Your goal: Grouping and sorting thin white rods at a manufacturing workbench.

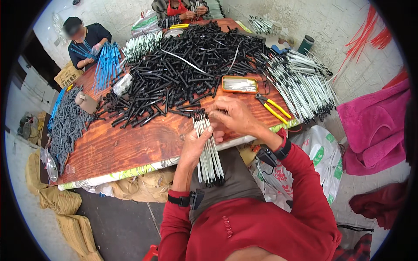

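My left hand (pixel 196 143) is closed around a bundle of thin white rods with black ends (pixel 211 161). The bundle stands steeply over the table's near edge, and its lower black tips hang above my lap. Curled at the upper black ends is my right hand (pixel 233 114), its thumb and forefinger pinched together. Whatever lies between those fingertips is too small to make out. Just beyond both hands, a large heap of black plastic tube-like parts (pixel 187 61) covers much of the table.
The reddish wooden table (pixel 126 145) carries yellow-handled pliers (pixel 274 108), a small tin (pixel 224 85) of white pieces, bundled white rods (pixel 300 89) at right, and grey parts (pixel 72 126) plus blue rods (pixel 108 65) at left. Two people work across the table. A plastic sack (pixel 320 152) stands right.
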A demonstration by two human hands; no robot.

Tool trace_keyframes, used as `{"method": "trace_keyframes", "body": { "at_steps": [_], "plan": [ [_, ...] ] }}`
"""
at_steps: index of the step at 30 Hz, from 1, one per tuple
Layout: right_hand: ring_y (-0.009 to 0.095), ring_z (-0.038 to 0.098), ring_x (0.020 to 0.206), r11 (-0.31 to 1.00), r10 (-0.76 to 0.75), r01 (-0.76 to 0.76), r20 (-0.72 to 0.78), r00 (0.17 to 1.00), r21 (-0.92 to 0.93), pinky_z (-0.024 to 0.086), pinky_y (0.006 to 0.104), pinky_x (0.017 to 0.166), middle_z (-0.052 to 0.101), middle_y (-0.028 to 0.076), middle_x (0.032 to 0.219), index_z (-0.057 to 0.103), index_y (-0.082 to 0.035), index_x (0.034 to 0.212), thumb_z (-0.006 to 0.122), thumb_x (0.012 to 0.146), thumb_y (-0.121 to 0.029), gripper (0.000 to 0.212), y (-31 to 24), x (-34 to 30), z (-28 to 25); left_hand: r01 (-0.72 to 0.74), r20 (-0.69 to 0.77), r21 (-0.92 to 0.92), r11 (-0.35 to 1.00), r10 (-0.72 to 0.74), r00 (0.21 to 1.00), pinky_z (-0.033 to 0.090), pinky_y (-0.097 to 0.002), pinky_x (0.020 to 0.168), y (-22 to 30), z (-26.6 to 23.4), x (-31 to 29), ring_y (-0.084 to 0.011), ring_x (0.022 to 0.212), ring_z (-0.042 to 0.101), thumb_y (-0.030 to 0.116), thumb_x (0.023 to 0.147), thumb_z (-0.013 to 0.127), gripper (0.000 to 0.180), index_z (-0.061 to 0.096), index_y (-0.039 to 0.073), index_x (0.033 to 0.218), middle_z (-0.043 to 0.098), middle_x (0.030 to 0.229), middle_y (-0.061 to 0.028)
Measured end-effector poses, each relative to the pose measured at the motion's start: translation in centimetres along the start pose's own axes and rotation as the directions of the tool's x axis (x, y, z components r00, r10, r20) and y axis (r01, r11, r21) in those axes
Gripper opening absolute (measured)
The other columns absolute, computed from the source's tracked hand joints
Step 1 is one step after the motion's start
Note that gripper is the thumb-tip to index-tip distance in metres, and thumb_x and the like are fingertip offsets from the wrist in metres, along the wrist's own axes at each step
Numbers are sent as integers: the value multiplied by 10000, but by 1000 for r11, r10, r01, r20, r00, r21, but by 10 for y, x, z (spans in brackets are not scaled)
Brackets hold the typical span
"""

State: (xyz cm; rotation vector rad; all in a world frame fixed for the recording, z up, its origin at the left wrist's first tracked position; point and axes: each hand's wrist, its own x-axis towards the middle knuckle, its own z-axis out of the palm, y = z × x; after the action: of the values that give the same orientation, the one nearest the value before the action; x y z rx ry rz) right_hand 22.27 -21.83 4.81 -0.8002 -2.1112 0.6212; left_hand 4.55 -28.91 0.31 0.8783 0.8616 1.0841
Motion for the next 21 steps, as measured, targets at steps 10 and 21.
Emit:
{"method": "trace_keyframes", "body": {
  "at_steps": [10, 21],
  "plan": [
    [307, 647, 844, 991, -17, 19, 17, 1000, -130, 510, 406, 734, 649, 115, 869, 692, -37, 928, 623, 871, -160, 152, -3, -1, -3, 12, -9, 18, 1000, -12, 1000, 575, -345, 827, -4, 3, 3, -223, 899, 705, 283, 982, 605, 429, 570, -35, 1268, 699, 1041, -170],
    [212, 637, 816, 993, 48, -55, 60, 997, 106, 503, 342, 740, 645, 95, 882, 696, -12, 992, 646, 882, -103, 152, 6, 0, 3, 18, 10, 1, 1000, -18, 1000, 578, -347, 826, -8, -1, 2, -232, 915, 706, 293, 977, 611, 449, 561, -37, 1277, 694, 1057, -183]
  ]
}}
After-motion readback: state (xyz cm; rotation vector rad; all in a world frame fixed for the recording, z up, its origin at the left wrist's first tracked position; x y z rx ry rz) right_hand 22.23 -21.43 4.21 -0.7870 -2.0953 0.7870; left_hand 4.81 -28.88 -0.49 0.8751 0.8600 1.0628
